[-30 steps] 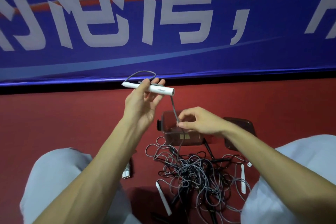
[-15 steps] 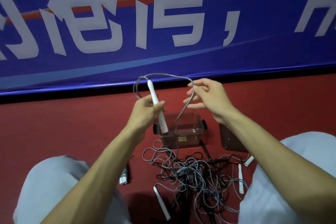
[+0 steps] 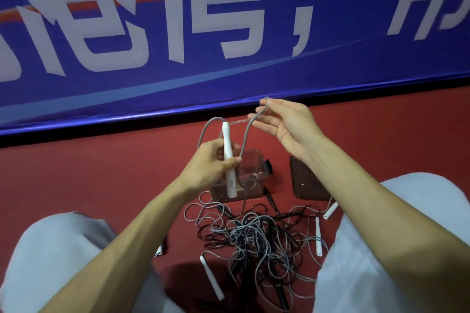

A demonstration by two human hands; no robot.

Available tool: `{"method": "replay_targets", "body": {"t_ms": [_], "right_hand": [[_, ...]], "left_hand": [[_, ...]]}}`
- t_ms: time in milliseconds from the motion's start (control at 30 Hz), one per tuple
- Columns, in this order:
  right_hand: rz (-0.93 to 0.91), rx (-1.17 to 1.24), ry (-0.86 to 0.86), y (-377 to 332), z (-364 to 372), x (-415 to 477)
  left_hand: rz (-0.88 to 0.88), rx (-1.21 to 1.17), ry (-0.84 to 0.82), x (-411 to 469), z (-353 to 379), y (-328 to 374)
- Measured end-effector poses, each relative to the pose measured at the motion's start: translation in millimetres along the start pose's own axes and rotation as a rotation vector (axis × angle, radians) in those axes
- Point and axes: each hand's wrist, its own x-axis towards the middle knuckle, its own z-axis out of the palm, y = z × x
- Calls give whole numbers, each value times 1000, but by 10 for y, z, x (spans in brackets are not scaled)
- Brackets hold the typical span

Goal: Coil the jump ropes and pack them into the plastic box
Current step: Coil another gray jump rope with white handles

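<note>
A blue banner [image 3: 229, 33] with large white characters fills the wall, above a red floor [image 3: 76, 173] where the person sits with knees apart. Between the knees lies a tangle of jump ropes [image 3: 254, 236], grey and black cords knotted together, with loose white handles [image 3: 211, 277] poking out at its edges. Just beyond the tangle stands the clear plastic box [image 3: 256, 168], and its dark lid [image 3: 305, 180] lies flat on the floor to the right.

The left hand [image 3: 211, 168] is raised over the box. It grips a white handle [image 3: 227, 150] round the middle, with the fingers curled. The handle's long axis is nearly upright, cord end up towards the banner and butt end down in front of the box. The grey rope [image 3: 244, 140] leaves the handle's top in a small loop. The right hand [image 3: 287, 124] is higher and further off, palm turned up. It pinches the rope at the fingertips and the other fingers are spread. From there the strand drops past the box to the tangle; I cannot tell whether it dips inside.
</note>
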Motion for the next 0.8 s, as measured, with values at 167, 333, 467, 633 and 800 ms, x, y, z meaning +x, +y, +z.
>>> {"method": "replay_targets", "body": {"t_ms": [167,333,467,633,800], "right_hand": [[19,-445,26,152,3,19],[59,-1013,-138,411,-29,17],[99,-1185,-396,523,75,-68],[56,-1139,-496,669,151,-97],[-46,-1040,-564,677,190,-80]], "left_hand": [[-14,-176,97,3,-27,53],[-26,-435,191,-26,-211,128],[6,-547,184,-100,-363,211],[15,-654,250,-162,-546,261],[1,-861,383,-195,-794,255]]}}
